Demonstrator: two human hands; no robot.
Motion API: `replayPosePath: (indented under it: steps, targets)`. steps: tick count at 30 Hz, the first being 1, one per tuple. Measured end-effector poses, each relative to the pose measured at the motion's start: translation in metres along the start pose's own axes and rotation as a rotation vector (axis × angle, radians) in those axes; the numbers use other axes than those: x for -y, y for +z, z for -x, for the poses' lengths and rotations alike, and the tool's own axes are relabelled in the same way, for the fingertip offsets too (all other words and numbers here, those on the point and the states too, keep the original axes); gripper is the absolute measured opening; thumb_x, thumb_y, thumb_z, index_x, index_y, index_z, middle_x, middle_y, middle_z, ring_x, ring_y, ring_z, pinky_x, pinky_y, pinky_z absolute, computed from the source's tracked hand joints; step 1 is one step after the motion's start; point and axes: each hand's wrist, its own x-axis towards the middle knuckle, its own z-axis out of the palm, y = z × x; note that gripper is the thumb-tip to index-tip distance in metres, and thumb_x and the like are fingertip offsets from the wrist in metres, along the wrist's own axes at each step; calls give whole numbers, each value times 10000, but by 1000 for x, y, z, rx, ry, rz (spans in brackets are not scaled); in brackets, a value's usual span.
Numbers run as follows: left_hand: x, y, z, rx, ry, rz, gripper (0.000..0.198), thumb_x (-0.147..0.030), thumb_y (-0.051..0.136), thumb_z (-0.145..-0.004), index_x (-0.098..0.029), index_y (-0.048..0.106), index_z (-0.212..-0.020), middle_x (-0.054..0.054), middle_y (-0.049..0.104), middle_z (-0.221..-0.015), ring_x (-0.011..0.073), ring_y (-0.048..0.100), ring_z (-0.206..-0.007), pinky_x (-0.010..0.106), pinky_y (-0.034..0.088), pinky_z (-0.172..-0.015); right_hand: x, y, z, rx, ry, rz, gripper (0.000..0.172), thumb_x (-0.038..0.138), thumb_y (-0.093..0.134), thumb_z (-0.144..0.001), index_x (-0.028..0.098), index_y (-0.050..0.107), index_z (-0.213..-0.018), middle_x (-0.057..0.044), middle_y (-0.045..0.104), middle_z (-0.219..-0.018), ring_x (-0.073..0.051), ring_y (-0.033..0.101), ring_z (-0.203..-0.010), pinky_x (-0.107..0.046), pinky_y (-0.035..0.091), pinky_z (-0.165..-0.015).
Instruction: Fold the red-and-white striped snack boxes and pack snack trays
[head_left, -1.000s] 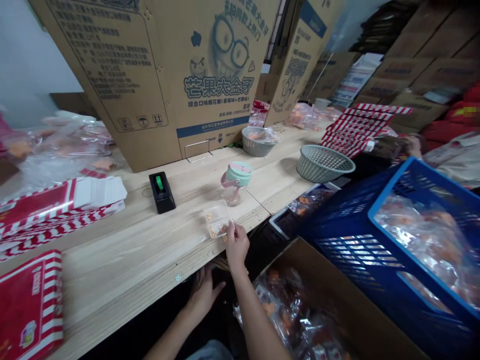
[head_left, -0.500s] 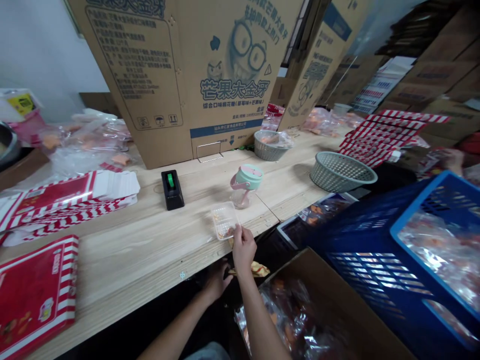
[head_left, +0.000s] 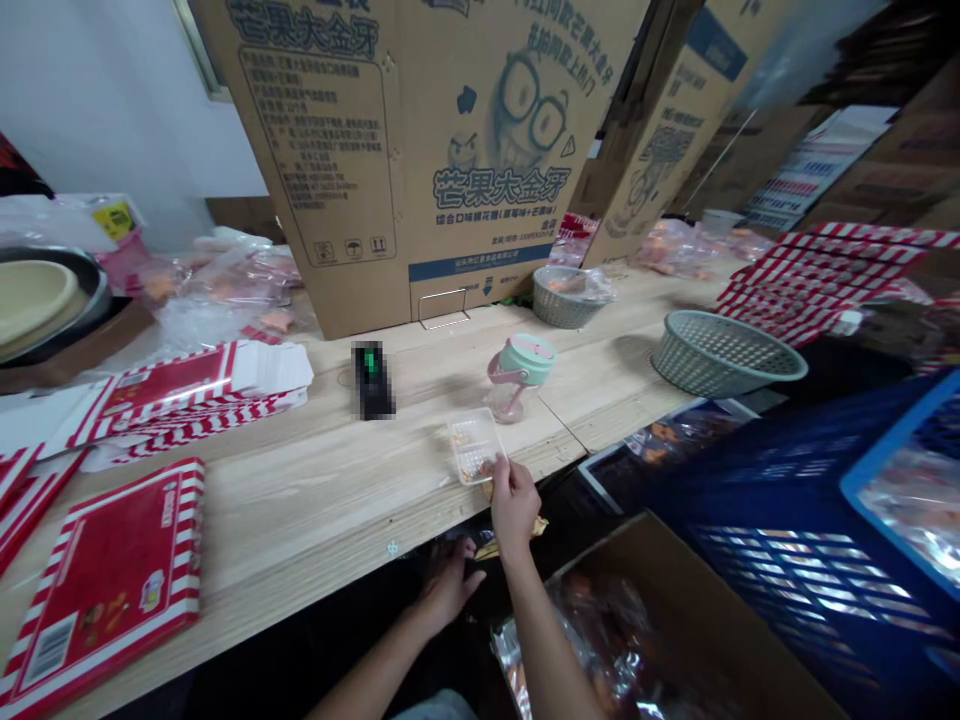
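My right hand (head_left: 516, 505) is at the table's front edge, fingers pinched together at the near right corner of a clear plastic tray (head_left: 459, 440). Small crumb-like bits lie in that tray; whatever the fingertips pinch is hidden. Below the edge, my left hand (head_left: 448, 585) has its thumb and fingers apart, holding nothing visible. Close to its fingertips is a yellowish patterned thing (head_left: 489, 550), perhaps a wrapper, partly covered by my right wrist. Just behind the tray stands a small mint-and-pink fan-like device (head_left: 529, 360) with a handle.
Large cardboard cartons (head_left: 345, 250) stand at the back. Red striped packages (head_left: 112, 570) lie left, near a black tape dispenser-like object (head_left: 373, 385). Grey baskets (head_left: 720, 360) sit right. A blue crate (head_left: 750, 490) and an open carton (head_left: 675, 600) with wrapped pieces are below.
The view has turned left, so things appear farther right. My left hand's thumb and fingers are more spread beside the yellowish thing. My right hand stays at the tray's corner.
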Motion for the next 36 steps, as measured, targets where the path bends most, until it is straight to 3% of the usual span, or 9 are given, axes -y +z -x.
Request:
replayPosePath:
  steps: [5,9,12,15,19,23,26,33,36]
  targets:
    - [0,4,-9,-30,23,-51,103,-175,569,-754,-178,588,-856,69,631,-956,258,535,-974,456,376,-907,1,0,1,4,25,-4,425,477,406,-836,144,612,-670,-70,596,-693,-170,527,-664,-274,379,-658]
    - [-8,-14,1,-64,98,-42,117,-167,481,-822,-177,592,-861,68,630,-961,230,532,-974,421,394,-904,2,-2,-1,29,84,-44,426,493,433,-811,135,628,-686,-89,621,-726,-185,542,-687,-293,395,-683]
    - [-19,-40,22,-76,172,-29,118,-153,472,-835,-190,578,-874,38,621,-953,187,528,-954,384,395,-918,3,-6,-7,104,168,-126,441,520,470,-782,122,655,-740,-89,649,-719,-195,571,-685,-302,430,-675]
    - [-32,-75,46,-79,297,-24,126,-161,448,-864,-202,566,-883,9,628,-906,162,519,-975,408,317,-1010,9,-15,-12,197,263,-245,509,552,485,-761,96,660,-905,-110,681,-819,-198,607,-683,-301,480,-621]
    - [-48,-125,66,7,434,-131,159,-184,422,-887,-199,580,-895,9,629,-858,170,503,-953,422,282,-1022,26,-37,-7,298,337,-381,519,538,564,-724,113,647,-1011,-115,679,-933,-195,635,-704,-301,511,-618]
    - [-58,-166,75,96,443,-209,193,-180,393,-894,-194,583,-861,17,599,-852,165,489,-882,410,300,-978,44,-59,14,413,357,-469,434,486,639,-707,160,672,-990,-83,688,-912,-192,644,-712,-333,519,-708]
    - [-62,-186,83,173,428,-209,207,-179,385,-896,-200,583,-842,15,582,-843,159,494,-849,386,319,-938,51,-68,35,496,333,-431,429,482,629,-727,180,666,-1030,-78,693,-914,-196,648,-709,-349,524,-726]
    - [-53,-200,105,233,379,-80,197,-178,395,-904,-220,584,-868,10,594,-990,157,475,-984,313,322,-926,43,-79,73,701,266,-398,338,455,593,-773,220,685,-998,-84,640,-1096,-231,602,-966,-372,493,-861]
    - [-43,-199,113,248,333,-25,205,-218,383,-916,-231,588,-918,8,590,-981,150,472,-961,311,329,-924,36,-88,81,795,313,-373,388,443,617,-757,225,644,-1077,-81,634,-1102,-227,596,-969,-376,480,-872]
